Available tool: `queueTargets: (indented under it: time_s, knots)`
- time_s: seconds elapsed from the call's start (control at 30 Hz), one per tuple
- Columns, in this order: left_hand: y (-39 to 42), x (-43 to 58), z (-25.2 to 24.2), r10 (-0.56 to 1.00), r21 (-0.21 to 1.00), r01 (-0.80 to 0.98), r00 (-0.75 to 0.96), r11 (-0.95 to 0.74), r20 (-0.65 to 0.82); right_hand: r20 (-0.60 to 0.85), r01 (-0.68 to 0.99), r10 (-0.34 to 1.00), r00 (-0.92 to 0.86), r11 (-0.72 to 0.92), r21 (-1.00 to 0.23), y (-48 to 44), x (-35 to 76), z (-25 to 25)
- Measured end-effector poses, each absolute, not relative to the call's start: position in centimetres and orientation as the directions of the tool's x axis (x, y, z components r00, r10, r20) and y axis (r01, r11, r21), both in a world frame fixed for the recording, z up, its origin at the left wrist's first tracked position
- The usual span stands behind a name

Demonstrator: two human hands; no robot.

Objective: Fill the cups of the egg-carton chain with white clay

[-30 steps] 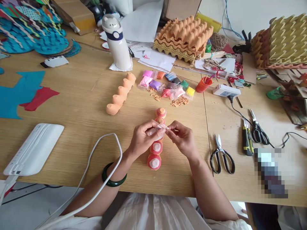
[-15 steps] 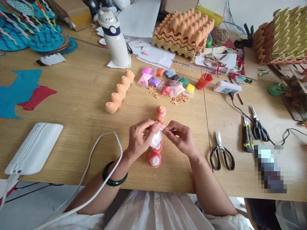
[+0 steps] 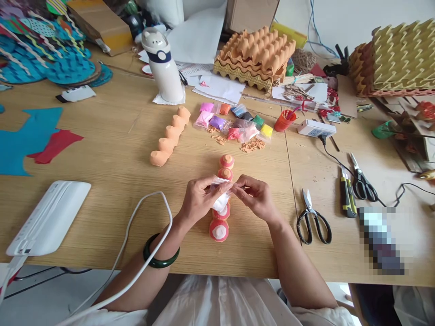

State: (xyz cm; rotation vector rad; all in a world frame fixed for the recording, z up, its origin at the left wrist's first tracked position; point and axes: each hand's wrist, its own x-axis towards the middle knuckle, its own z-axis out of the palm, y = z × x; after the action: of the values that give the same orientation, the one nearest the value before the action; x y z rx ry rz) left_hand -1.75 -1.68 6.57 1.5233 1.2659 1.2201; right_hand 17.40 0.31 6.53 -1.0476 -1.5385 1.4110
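My left hand [image 3: 201, 197] pinches a small clear bag of white clay [image 3: 221, 201] between thumb and fingers. At the bag's upper right edge, my right hand [image 3: 253, 195] has its thumb and fingertips pressed together on the plastic. Both hands are above an egg-carton strip [image 3: 219, 230] whose cups carry red rings; the nearest cups have white centres, the far ones orange tips. The bag and fingers hide the strip's middle. Farther off to the left lies a plain orange carton strip [image 3: 166, 145].
Coloured clay bags [image 3: 217, 122], orange shavings [image 3: 252, 145] and a red cup [image 3: 284, 121] lie beyond the strip. Scissors [image 3: 310, 217], a cutter [image 3: 347, 194] and a power strip [image 3: 316, 128] are rightward. A white cable [image 3: 127, 224] crosses my left forearm. A white bottle [image 3: 166, 72] stands behind.
The view has tilted slightly, shifting the table scene down. The bag's upper part now shows flatter and wider between my hands, which keep their grip on it.
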Motion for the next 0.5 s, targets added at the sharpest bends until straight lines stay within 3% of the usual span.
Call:
queueTargets:
  time_s: [0.17,0.27,0.4,0.5]
  knots:
    - [-1.5,-1.7,6.3,0.978,0.929,0.305,0.048,-0.210,0.205,-0.012,0.083,0.941,-0.337,0.017,-0.996,0.4,17.6,7.0]
    - [-1.4,-1.6,5.9,0.982,0.957,0.230,-0.024,-0.178,0.189,-0.050,0.074,0.941,-0.334,-0.027,-0.997,0.6,17.7,7.3]
    - [-0.9,-1.5,5.2,0.957,0.979,0.053,-0.207,-0.197,0.204,-0.107,-0.062,0.986,-0.127,-0.115,-0.991,3.1,17.9,7.7]
    - [-0.5,-1.4,4.6,0.929,0.975,0.003,-0.302,-0.224,0.214,-0.099,-0.152,0.995,0.021,-0.095,-0.984,7.1,17.2,8.0]
